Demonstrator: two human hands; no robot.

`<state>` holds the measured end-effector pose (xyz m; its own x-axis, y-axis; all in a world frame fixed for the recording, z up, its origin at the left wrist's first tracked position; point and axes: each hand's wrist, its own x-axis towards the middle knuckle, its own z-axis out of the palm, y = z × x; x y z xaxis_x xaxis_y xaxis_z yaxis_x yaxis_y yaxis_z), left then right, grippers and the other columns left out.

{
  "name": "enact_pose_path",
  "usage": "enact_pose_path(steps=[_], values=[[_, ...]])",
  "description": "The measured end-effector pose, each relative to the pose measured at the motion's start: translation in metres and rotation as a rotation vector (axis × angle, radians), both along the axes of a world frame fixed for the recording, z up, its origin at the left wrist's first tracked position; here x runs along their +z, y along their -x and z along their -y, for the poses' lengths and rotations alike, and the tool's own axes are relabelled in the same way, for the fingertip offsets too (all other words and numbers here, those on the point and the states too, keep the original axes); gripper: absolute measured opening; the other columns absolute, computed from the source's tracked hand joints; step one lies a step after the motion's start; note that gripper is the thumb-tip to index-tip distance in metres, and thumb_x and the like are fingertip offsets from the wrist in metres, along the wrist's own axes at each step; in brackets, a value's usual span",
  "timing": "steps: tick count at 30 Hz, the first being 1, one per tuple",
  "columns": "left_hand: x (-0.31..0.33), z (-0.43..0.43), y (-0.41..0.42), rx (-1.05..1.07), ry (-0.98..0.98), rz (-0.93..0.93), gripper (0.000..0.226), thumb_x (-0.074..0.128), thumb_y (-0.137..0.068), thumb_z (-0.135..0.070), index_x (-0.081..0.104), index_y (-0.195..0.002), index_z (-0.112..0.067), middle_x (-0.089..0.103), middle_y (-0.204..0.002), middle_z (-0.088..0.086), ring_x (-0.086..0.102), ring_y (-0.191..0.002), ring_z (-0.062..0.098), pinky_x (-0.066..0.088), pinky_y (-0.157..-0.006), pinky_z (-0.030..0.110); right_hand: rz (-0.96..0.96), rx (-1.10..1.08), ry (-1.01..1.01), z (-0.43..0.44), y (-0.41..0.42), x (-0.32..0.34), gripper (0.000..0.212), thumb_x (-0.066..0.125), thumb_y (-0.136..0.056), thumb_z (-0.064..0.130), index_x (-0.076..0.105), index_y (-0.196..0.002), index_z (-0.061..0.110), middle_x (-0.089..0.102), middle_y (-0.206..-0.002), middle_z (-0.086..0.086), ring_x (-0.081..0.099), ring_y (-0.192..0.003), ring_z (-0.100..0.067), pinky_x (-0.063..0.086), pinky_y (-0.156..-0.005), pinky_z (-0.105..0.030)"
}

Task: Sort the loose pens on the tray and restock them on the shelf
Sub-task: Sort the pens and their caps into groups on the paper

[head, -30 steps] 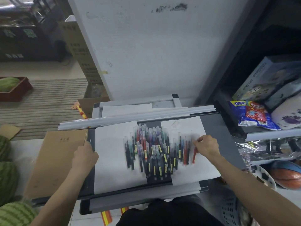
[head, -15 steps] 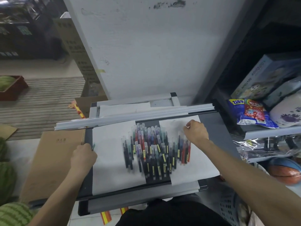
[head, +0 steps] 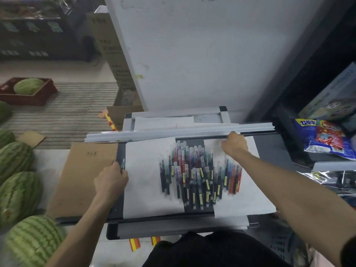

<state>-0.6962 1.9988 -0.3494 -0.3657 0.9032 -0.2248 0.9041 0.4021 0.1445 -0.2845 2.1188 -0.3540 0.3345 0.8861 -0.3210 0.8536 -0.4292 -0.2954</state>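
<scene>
On my feed the far left is lined with striped watermelons (head: pixel 18 191) on the floor, and one more sits in a red crate (head: pixel 7 97) further back. Next comes a flat sheet of brown cardboard (head: pixel 82 176) that lies against the left edge of the dark tray (head: pixel 119 205). The left hand (head: pixel 110 179) rests at that edge, its fingers curled round a single dark pen (head: pixel 122 163) whose end pokes up past the knuckles. A white paper sheet (head: pixel 146 182) covers the left part of the tray. The loose pens (head: pixel 192 176) lie packed side by side in the middle of the tray, mostly pointing away from me, many with yellow labels. A smaller group of red and blue pens (head: pixel 234 179) lies just to their right on a second paper. The right hand (head: pixel 234 144) is at the far edge of that paper, right under a long bundle of white strips (head: pixel 173 132) laid across the tray's far side. I see only the back of the hand with the fingers tucked under, and I cannot tell whether they pinch anything. At the right edge stands the shelf (head: pixel 327 165), which carries a blue and red snack bag (head: pixel 325 137) and a printed box (head: pixel 331 101).
</scene>
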Motion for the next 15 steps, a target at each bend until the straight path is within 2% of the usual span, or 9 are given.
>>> enact_pose_path(steps=[3,7,10,12,15], values=[[0.01,0.0,-0.006,-0.003,-0.042,0.035,0.019,0.049,-0.099,-0.032,0.055,-0.086,-0.021,0.06,-0.075,-0.001,0.057,-0.063,0.018,0.049,-0.062,0.035,-0.055,-0.096,-0.015,0.0,0.002,-0.001,0.017,0.062,-0.095,0.019,0.065,-0.095,0.002,0.067,-0.094,-0.015,0.06,-0.076,-0.029,0.049,-0.065,-0.031],[0.023,0.001,-0.021,-0.006,-0.105,0.089,0.015,0.049,-0.099,-0.027,0.057,-0.089,-0.018,0.061,-0.082,0.002,0.05,-0.065,0.019,0.041,-0.064,0.036,-0.137,-0.175,-0.027,0.004,0.002,-0.002,0.013,0.062,-0.093,0.012,0.066,-0.091,0.0,0.065,-0.086,-0.015,0.065,-0.078,-0.032,0.056,-0.067,-0.034],[0.029,0.002,-0.031,-0.018,-0.123,0.115,0.015,0.048,-0.1,-0.028,0.059,-0.098,-0.019,0.062,-0.086,-0.001,0.052,-0.07,0.02,0.042,-0.066,0.036,-0.147,-0.21,-0.025,0.005,0.002,0.003,0.01,0.061,-0.091,0.009,0.06,-0.087,0.0,0.06,-0.083,-0.013,0.066,-0.082,-0.033,0.057,-0.07,-0.036],[0.032,0.003,-0.036,-0.034,-0.135,0.139,0.016,0.048,-0.1,-0.029,0.061,-0.103,-0.02,0.065,-0.092,-0.002,0.056,-0.076,0.022,0.043,-0.068,0.036,-0.166,-0.24,-0.027,0.005,0.0,0.007,0.016,0.06,-0.089,0.007,0.051,-0.077,0.005,0.055,-0.077,-0.01,0.06,-0.072,-0.028,0.052,-0.065,-0.033],[0.039,0.005,-0.046,-0.091,-0.182,0.207,0.017,0.049,-0.101,-0.029,0.062,-0.108,-0.021,0.067,-0.095,-0.005,0.059,-0.079,0.019,0.047,-0.069,0.036,-0.245,-0.308,-0.078,0.01,-0.003,0.016,0.01,0.059,-0.082,0.007,0.061,-0.073,0.005,0.07,-0.082,-0.016,0.061,-0.061,-0.025,0.053,-0.057,-0.03]])
